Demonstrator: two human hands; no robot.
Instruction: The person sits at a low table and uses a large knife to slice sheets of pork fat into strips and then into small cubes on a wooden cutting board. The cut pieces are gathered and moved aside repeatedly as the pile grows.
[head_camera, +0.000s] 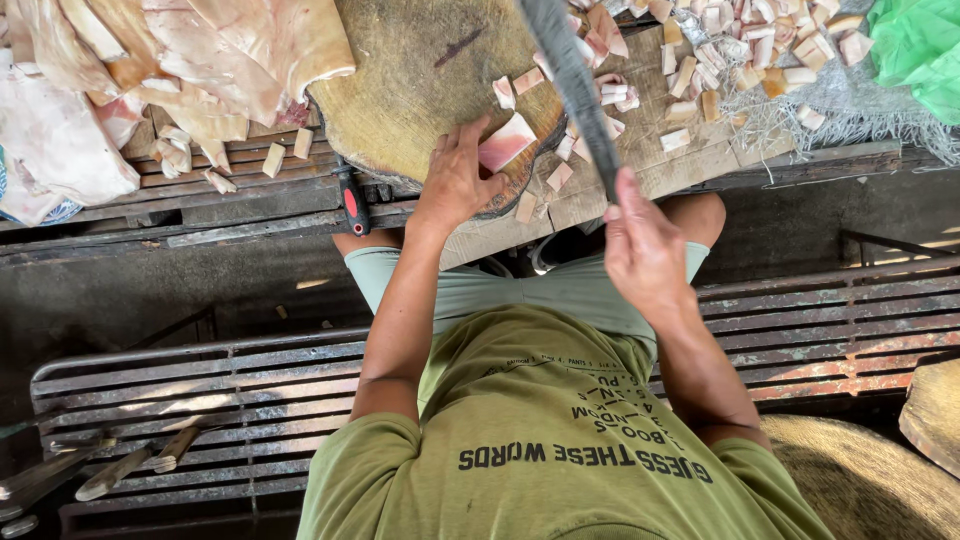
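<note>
The person is cutting pork into small pieces on a round, thick wooden chopping block (420, 80), which is sitting at the near edge of a rough plank bench (680, 165). The step in hand looks like the chopping itself: the left hand (458, 180) is resting on the block's near rim, its fingers spread and pressing down on a pale pink wedge of pork with a white fat layer (506, 142) to pin it in place. The right hand (645, 250) is closing fully round the handle of a long dark steel cleaver (572, 75), whose blade is running up and away over the block's right edge, raised rather than lying in the meat.

As a judgement, the next move is calling for the blade to come down on the wedge just clear of the left fingertips, so those fingers are needing to stay curled back from the cutting line.

Small cut cubes of pink and white pork (610, 100) are lying scattered on the block's right edge and the planks beside it, and a larger heap of cubes (745, 50) is piling up on a grey woven sack towards the bench's far right corner, next to a green plastic bag (920, 50). Large uncut slabs of pale pork skin and fat (170, 60) are crowding the bench's left side. A red-and-black-handled tool (350, 200) is hanging off the near edge just left of the block. The loose cubes near the wedge are crowding the cutting spot.
</note>
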